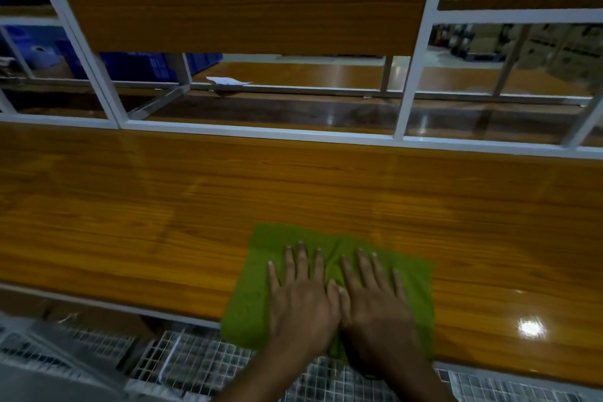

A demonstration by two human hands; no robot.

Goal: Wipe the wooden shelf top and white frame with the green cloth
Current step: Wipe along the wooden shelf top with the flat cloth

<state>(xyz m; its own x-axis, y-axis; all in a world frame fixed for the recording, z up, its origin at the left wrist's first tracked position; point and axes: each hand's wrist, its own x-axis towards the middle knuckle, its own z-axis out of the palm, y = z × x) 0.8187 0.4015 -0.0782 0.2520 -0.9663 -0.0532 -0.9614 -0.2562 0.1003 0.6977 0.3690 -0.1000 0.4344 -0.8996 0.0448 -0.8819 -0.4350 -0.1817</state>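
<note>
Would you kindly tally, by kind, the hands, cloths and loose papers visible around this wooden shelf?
Bare hands: 2, left hand and right hand
Spread green cloth: 1
Crumpled white paper scrap: 1
Total: 4

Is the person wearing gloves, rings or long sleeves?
No. The left hand and the right hand are both bare: no gloves, no rings, and no watch or bracelet at the wrists. No sleeve shows in the picture. The fingernails are short and plain.
</note>
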